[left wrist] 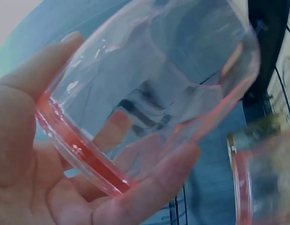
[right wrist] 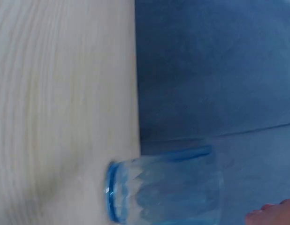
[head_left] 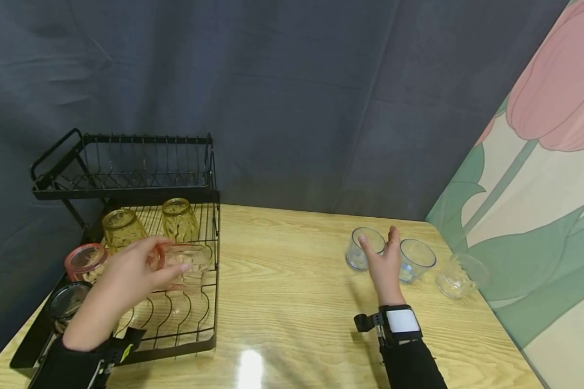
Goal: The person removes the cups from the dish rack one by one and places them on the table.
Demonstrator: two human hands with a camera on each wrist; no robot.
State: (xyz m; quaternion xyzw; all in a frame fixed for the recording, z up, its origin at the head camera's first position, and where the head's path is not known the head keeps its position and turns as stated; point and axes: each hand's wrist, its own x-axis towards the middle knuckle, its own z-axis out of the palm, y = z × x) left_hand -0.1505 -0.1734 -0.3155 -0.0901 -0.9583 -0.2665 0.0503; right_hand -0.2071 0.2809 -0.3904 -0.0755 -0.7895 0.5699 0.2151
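My left hand (head_left: pixel 126 275) grips a clear pink-tinted drinking glass (head_left: pixel 194 265) above the black dish rack (head_left: pixel 175 352). The glass is tilted on its side; in the left wrist view, fingers and thumb curl round its red-pink rim end. Beneath and beside that hand, the rack holds two amber glasses (head_left: pixel 180 221), a pink glass (head_left: pixel 84 262) and a dark-tinted glass (head_left: pixel 68 302). On the right, my right hand (head_left: pixel 386 267) has its thumb and fingers apart, holding nothing. It is nearest two blue-tinted glasses (head_left: pixel 357 256), one on either side; a blue glass (right wrist: pixel 173 187) also shows in the right wrist view.
A clear glass cup (head_left: pixel 452 281) stands at the table's right side, by the flowered wall panel (head_left: pixel 535 216). The rack's upper tier (head_left: pixel 126 193) rises at the back left. Behind the wooden table (head_left: pixel 282 281) hangs a dark curtain (head_left: pixel 297 108).
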